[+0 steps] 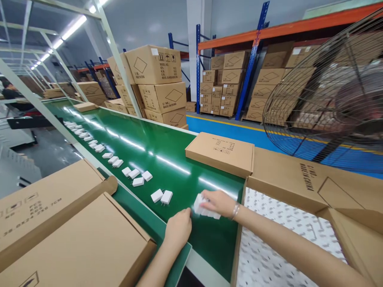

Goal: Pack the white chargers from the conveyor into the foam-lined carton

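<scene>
My right hand point(220, 201), with a bracelet on its wrist, is closed around several white plug-in chargers point(198, 204) held just over the green conveyor belt point(167, 159). Their outlines are smeared by motion. To its left, my left hand point(179, 228) has curled fingers near the belt's edge; whatever it may hold is hidden. Ahead of it two loose chargers point(161, 196) lie on the belt with metal prongs showing. A long line of similar chargers point(113, 159) trails away up the belt. Under my right forearm an open carton point(243, 235) holds tightly packed white pieces with prongs up point(275, 235).
A shut flat carton point(221, 153) rests on the belt's far side. Closed cartons point(80, 247) stand at the near left. A large wire-caged fan point(323, 91) stands at right. Stacked boxes point(161, 79) and orange-blue racks point(254, 44) line the back. Another person point(10, 91) sits far left.
</scene>
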Tool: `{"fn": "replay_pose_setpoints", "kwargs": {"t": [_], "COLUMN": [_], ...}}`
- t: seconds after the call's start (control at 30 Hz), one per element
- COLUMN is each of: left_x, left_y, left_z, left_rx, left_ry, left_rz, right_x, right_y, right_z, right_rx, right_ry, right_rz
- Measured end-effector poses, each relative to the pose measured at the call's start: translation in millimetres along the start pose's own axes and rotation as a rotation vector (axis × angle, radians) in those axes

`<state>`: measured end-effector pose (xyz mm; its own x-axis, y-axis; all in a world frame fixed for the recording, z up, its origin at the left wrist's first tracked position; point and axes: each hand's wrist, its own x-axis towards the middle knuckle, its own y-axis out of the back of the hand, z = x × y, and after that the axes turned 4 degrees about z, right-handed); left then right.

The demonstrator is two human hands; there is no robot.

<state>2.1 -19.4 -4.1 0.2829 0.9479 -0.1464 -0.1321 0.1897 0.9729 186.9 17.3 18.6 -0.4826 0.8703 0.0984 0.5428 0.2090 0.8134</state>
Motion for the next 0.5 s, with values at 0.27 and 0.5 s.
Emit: {"fn": "replay_pose_setpoints", "kwargs": {"t": [0.27,0.5], "left_x": [-1,0], "left_y": [0.6,0.6], "left_z": [3,5], "left_rx": [-0.017,-0.005], "left_ry": [0.017,0.019], "left_rz": [-0.022,-0.02], "right_x": [-99,-125], "right_y": [34,34], "right_z": [-19,-12], "right_rx": [1.263,1.679], "right_ry": [-0.678,-0.603], "right_rz": [0.125,0.258]}}
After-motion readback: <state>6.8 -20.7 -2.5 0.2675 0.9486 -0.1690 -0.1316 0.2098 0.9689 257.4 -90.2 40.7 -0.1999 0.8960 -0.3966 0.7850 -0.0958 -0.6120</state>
